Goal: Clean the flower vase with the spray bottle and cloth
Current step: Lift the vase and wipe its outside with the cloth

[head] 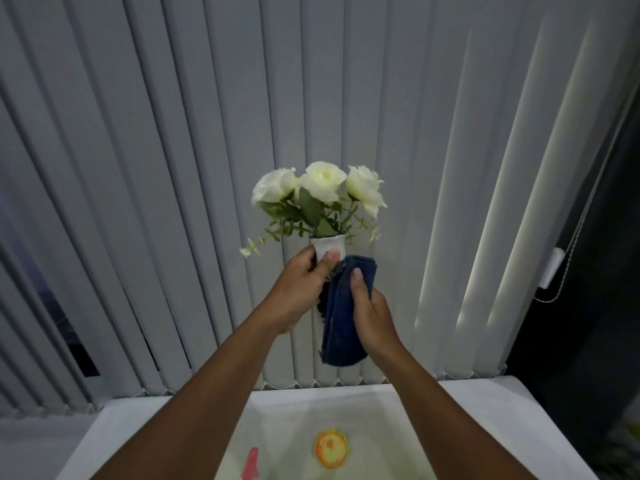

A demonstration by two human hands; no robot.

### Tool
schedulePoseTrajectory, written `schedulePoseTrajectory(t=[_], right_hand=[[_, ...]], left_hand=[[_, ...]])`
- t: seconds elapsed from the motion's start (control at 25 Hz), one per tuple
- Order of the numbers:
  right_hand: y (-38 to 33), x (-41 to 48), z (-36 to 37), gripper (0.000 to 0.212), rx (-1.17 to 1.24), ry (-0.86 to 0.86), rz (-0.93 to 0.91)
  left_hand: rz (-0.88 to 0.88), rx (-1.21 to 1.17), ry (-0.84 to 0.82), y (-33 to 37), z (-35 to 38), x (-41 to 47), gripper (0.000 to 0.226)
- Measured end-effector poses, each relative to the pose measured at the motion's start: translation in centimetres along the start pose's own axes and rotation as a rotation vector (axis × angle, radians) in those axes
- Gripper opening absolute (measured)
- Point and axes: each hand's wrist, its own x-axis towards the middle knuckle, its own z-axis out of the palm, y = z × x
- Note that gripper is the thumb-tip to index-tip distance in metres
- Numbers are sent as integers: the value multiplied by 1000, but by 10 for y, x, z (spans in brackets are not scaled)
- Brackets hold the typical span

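Note:
I hold a small white flower vase [328,244] up in the air in front of the blinds. Three white roses with green leaves [320,199] stand in it. My left hand [298,289] grips the vase just under its rim, thumb across the front. My right hand [371,311] presses a dark blue cloth [343,313] against the vase's right side and lower body. The cloth hides most of the vase below the neck. No spray bottle is visible.
Grey vertical blinds [173,202] fill the background, with a cord and white weight [551,268] at the right. Below is a white table [502,417] with an orange-yellow hexagonal object [330,448] and a pink thing [252,460] at the bottom edge.

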Motion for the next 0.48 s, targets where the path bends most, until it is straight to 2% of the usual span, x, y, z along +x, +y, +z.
schedulePoseTrajectory(t=[0.08, 0.2, 0.32, 0.4, 0.48], right_hand=[[14, -4, -2, 51, 171, 26, 248], [37, -21, 4, 48, 621, 38, 586], [43, -34, 9, 49, 1056, 32, 599], [41, -37, 13, 55, 1189, 65, 645], [48, -35, 21, 58, 1219, 141, 773]], left_hand=[[2, -58, 31, 1, 1, 1, 29], [19, -116, 83, 1, 1, 2, 21], [58, -92, 130, -4, 4, 3, 24], [118, -1, 139, -10, 9, 0, 28], [184, 101, 150, -15, 14, -4, 24]])
